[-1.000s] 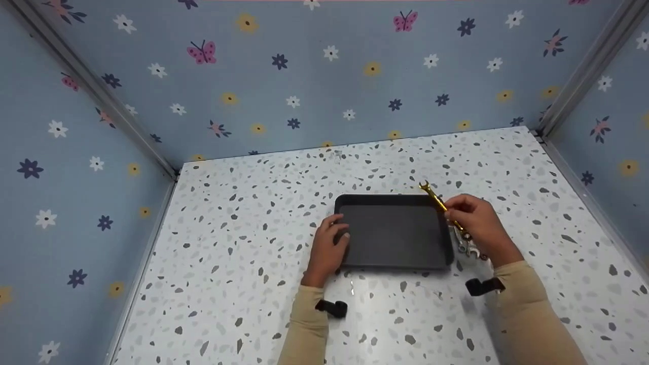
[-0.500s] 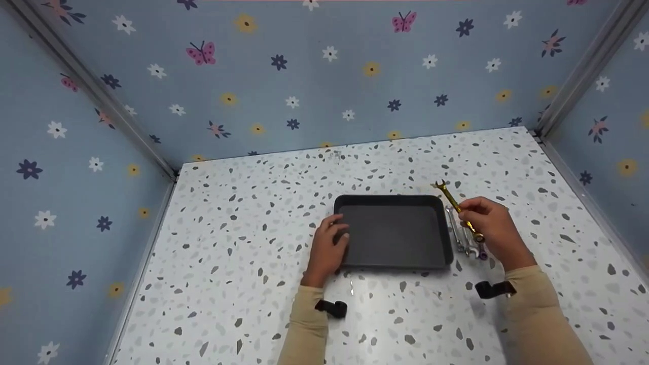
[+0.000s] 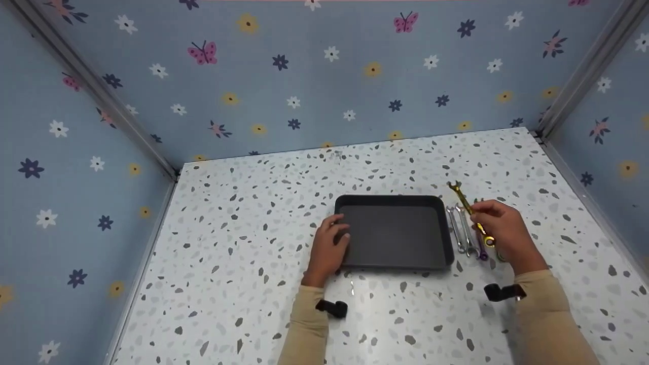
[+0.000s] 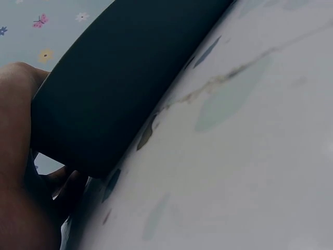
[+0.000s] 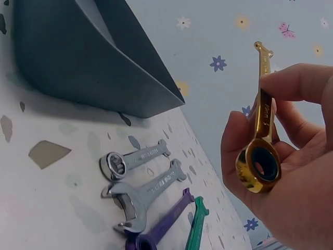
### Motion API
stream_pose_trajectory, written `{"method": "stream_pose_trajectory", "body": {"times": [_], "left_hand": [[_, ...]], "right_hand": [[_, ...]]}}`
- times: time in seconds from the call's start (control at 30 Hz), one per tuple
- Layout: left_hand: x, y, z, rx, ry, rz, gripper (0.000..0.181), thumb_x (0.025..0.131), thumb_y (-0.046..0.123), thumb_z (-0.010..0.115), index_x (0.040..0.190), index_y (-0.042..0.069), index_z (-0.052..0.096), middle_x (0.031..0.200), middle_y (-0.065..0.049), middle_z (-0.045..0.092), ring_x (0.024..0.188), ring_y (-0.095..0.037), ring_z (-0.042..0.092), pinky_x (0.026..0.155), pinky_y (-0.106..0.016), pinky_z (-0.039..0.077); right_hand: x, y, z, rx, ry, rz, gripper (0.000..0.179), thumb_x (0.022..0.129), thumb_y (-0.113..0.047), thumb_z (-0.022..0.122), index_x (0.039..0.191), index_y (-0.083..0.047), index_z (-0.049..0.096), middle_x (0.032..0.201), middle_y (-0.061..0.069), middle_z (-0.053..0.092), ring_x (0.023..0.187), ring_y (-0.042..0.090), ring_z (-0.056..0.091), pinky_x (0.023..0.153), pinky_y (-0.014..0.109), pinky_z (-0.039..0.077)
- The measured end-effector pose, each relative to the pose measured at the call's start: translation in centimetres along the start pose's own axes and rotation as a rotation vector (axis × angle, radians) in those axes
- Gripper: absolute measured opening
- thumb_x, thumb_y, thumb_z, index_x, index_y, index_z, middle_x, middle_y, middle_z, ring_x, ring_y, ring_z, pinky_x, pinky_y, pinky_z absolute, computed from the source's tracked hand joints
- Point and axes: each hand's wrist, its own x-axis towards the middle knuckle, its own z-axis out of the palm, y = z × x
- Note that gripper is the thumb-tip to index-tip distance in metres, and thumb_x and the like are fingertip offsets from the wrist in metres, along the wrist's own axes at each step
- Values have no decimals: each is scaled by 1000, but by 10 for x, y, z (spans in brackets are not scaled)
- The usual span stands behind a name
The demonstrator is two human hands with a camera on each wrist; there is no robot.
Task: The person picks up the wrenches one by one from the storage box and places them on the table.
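A gold combination wrench [image 3: 462,199] is pinched between the thumb and fingers of my right hand [image 3: 504,230], held above the tabletop to the right of the tray. Its ring end faces me in the right wrist view, and its fork end points away. My left hand [image 3: 327,248] grips the left wall of a dark grey rectangular tray [image 3: 390,235], fingers and thumb about its rim. Beneath and beside the right hand lie a silver ring-ended wrench [image 5: 143,156], a larger silver wrench [image 5: 153,190], a purple wrench [image 5: 169,219] and a green wrench [image 5: 196,226].
The speckled white tabletop [image 3: 243,243] carries the tray, with the wrenches lying close along its right wall. Floral blue panels [image 3: 304,76] enclose the back and both sides, joined by grey metal corner posts [image 3: 588,66].
My right hand has moved rightward with the gold wrench, from over the tray's right rim to beyond it, uncovering more of the wrenches beneath. The left hand and tray stay put.
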Motion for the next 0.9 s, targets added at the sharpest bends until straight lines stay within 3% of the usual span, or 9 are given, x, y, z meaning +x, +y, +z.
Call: {"method": "stream_pose_trajectory", "body": {"times": [0.3,0.5,0.63,0.9], "left_hand": [[-1,0,-1,10,4,-14,25,98,15,62,119,6,70,146,-1,50,139,-21,41,114,-40,33],[0,0,-1,11,4,-25,25,97,16,63,119,6,71,145,3,50,139,-21,42,114,-40,33],[0,0,0,6,0,-34,26,97,17,63,119,7,71,146,6,50,139,-19,40,114,-40,32],[-1,-2,0,-4,-11,5,26,100,16,60,122,5,69,147,2,48,140,-22,39,113,-43,34]], "right_hand": [[-1,7,-10,38,10,30,31,96,-20,70,120,-3,62,110,5,66,95,18,65,78,29,56],[1,14,-18,61,26,39,31,95,-18,70,121,-3,63,109,-1,65,95,15,63,77,25,56],[-1,17,-22,73,35,51,34,94,-19,72,121,-1,61,112,2,65,98,16,61,77,23,55],[-3,23,-30,157,67,64,35,91,-13,75,119,2,61,103,5,65,87,16,61,71,25,54]]}}
